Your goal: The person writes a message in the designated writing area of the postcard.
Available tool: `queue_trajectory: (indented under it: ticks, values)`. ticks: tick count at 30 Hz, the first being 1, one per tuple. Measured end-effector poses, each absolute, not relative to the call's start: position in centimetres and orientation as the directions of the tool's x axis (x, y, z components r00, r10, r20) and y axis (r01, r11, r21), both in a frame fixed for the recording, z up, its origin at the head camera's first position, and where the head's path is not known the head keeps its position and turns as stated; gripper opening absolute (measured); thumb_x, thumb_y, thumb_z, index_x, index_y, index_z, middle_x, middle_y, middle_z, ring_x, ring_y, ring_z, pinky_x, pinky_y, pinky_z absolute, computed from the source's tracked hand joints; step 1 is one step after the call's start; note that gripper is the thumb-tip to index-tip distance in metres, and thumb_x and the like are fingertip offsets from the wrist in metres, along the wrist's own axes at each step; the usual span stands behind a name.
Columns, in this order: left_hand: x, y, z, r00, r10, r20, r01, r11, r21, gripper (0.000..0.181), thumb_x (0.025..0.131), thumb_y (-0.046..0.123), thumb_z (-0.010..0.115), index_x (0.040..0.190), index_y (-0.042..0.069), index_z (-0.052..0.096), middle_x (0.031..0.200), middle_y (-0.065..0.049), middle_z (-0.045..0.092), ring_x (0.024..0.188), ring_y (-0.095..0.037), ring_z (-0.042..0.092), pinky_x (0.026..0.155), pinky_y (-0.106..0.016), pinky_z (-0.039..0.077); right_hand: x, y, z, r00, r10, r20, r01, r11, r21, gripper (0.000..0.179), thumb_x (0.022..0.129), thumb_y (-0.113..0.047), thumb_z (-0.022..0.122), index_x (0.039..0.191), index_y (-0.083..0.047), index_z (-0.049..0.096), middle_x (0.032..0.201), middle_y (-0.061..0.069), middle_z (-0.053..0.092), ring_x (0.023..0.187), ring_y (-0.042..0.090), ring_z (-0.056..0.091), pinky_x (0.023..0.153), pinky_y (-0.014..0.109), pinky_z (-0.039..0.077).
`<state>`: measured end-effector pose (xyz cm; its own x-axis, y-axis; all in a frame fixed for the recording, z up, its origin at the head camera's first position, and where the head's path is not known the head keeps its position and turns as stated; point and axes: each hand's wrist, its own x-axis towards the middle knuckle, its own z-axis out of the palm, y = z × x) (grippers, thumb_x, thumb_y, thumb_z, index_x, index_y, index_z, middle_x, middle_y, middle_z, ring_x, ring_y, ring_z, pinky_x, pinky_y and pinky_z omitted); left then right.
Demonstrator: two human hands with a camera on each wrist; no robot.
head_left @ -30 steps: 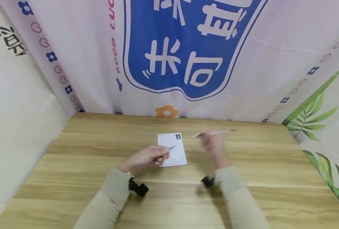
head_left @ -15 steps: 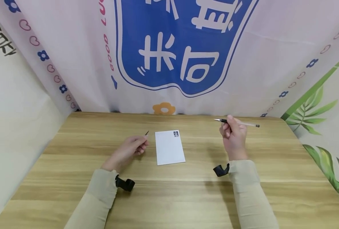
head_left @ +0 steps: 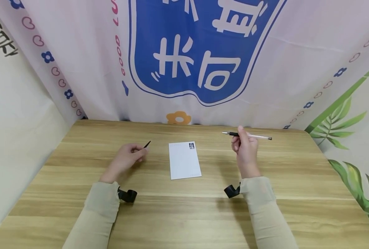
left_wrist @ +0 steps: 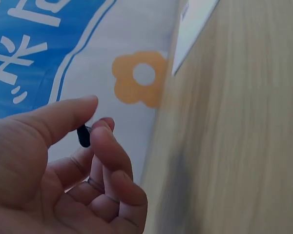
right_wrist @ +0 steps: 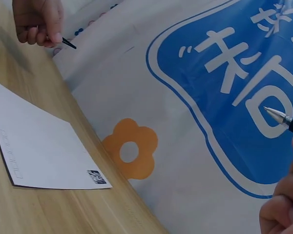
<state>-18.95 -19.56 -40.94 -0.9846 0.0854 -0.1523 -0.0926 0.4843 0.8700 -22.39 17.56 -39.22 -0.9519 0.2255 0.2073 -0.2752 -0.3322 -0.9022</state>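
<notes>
On a tan wood-grain table, a white rectangular card lies untouched, no handwriting visible; the left hand pinches a small black plastic cap, the right hand curls its fingers round a clear-barrelled pen, uncapping apparently done.

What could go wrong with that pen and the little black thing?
The pen in the right hand has its metal tip bare, so a bump might leave a stray ink mark.

The little black piece, perhaps its cap, is pinched in the left hand; it's small, so it could slip and roll off the table.

Neither hand is on the white card, so writing on it might make it slide.
</notes>
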Motion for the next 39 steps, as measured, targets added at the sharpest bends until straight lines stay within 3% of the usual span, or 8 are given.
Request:
queue_trajectory:
  ticks: [9,15,27,39]
  values:
    - [-18.9,-20.5,-41.2,-0.993,0.029,-0.112,-0.071,0.607,0.791,0.027,0.103,0.024,0.061,0.095,-0.002,0.063,0.071,-0.003,0.056,0.065,-0.016,0.045,0.062,-0.029,0.038,-22.2,16.5,-40.0,-0.969,0.161,0.187,-0.216,-0.185,-0.959,0.062,0.109,-0.035,0.044,0.054,-0.012,0.058,0.048,-0.005,0.049,0.041,0.006,0.037,0.043,0.019,0.025]
    - [-18.8,-20.7,-41.6,-0.989,0.0,-0.147,-0.111,0.658,0.745,0.028,0.103,0.028,0.062,0.097,0.0,0.065,0.077,-0.007,0.061,0.069,-0.02,0.05,0.068,-0.033,0.041,-22.1,16.0,-40.5,-0.975,0.091,0.201,-0.213,-0.143,-0.967,0.063,0.11,-0.035,0.041,0.059,-0.008,0.064,0.049,-0.002,0.051,0.042,0.007,0.04,0.043,0.019,0.027]
    - [-18.6,-20.8,-41.6,-0.984,-0.031,-0.174,-0.141,0.732,0.666,0.03,0.101,0.027,0.063,0.1,-0.003,0.066,0.097,-0.016,0.065,0.082,-0.028,0.056,0.073,-0.04,0.046,-22.1,15.4,-41.0,-0.991,-0.005,0.131,-0.131,-0.005,-0.991,0.054,0.106,-0.034,0.054,0.095,0.015,0.073,0.056,0.0,0.062,0.047,0.008,0.047,0.045,0.019,0.038]
    - [-18.5,-20.7,-41.8,-0.984,-0.038,-0.176,-0.14,0.778,0.612,0.027,0.099,0.024,0.066,0.095,-0.003,0.066,0.093,-0.015,0.066,0.08,-0.027,0.057,0.072,-0.04,0.047,-22.1,14.9,-41.4,-0.996,-0.003,0.088,-0.088,0.0,-0.996,0.047,0.106,-0.028,0.055,0.093,0.013,0.072,0.061,0.001,0.065,0.05,0.008,0.052,0.045,0.019,0.041]
